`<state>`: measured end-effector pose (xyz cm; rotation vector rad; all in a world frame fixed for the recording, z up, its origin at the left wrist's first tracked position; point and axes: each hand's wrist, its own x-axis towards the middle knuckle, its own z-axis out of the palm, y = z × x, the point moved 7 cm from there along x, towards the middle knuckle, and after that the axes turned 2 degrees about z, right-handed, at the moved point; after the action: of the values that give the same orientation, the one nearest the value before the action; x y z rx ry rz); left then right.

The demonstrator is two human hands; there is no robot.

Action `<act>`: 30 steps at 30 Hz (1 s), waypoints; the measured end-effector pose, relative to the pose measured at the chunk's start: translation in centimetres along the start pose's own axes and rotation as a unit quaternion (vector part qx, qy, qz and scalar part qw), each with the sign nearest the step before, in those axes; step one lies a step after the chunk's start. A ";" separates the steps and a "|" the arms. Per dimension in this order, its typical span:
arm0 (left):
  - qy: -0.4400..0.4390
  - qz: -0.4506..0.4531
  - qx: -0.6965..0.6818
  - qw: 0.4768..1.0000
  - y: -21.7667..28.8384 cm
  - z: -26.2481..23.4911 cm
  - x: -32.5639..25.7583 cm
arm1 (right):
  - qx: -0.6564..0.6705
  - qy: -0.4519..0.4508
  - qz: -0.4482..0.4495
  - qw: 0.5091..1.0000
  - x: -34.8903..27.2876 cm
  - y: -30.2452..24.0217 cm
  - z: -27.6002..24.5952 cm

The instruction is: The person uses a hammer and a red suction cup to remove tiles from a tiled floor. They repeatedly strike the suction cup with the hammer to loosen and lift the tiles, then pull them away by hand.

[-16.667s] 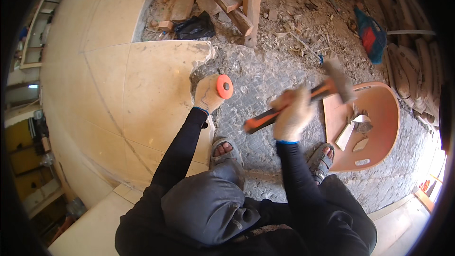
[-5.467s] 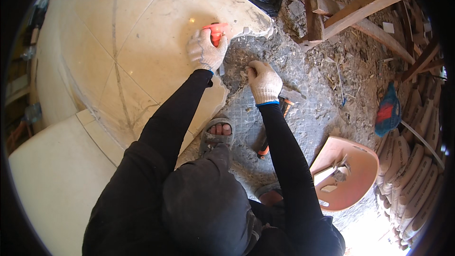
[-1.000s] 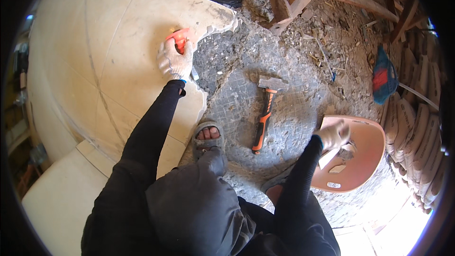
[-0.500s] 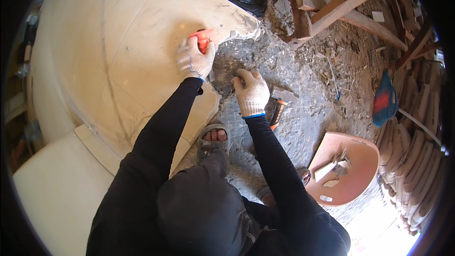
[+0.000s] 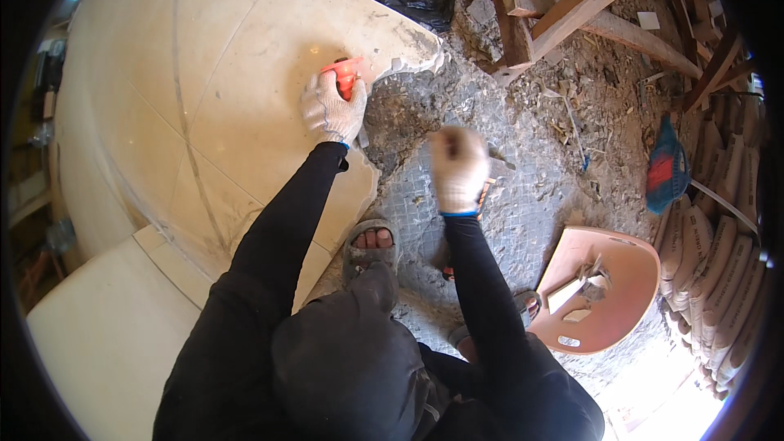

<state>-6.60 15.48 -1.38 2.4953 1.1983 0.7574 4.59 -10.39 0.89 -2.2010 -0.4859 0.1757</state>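
Note:
My left hand [image 5: 330, 108], in a white knit glove, is wrapped round a chisel with an orange-red guard [image 5: 346, 75], above the broken edge of the beige floor tiles [image 5: 269, 90]. The chisel's lower part is hidden by the hand. My right hand [image 5: 459, 167], gloved too, is smeared by motion over the bare grey floor, its fingers looking curled; what it holds, if anything, cannot be made out. Partly behind that hand lies a hammer, its grey head [image 5: 501, 166] showing to the right and most of its orange and black handle covered.
Rubble and chips cover the ground [image 5: 563, 131] at the right. Wooden beams [image 5: 600, 2] stand at the far right, near a black plastic bag [image 5: 418, 2]. A pinkish scoop-shaped tub [image 5: 612, 302] holds tile scraps. Stacked sacks [image 5: 719, 278] and a blue-red cloth item [image 5: 668, 167] are beyond it.
My right hand has moved right and slightly nearer, from the rubble by the tile edge to over the hammer. My left hand stays round the chisel, almost in place.

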 end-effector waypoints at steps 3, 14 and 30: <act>0.005 0.003 -0.005 1.000 0.0 -0.3 0.0 | 0.173 0.212 0.138 0.952 0.1 5.8 -8.4; 0.016 0.005 -0.009 1.000 0.1 -0.3 0.1 | 0.247 0.583 0.384 0.672 -4.1 16.1 -21.3; 0.002 0.010 0.008 1.000 1.0 -0.6 0.3 | -0.121 -0.078 -0.143 0.979 10.8 -5.9 9.9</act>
<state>-6.20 15.09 -0.31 2.5244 1.1866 0.7624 9.95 4.37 -0.27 -2.3309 -0.9487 0.1406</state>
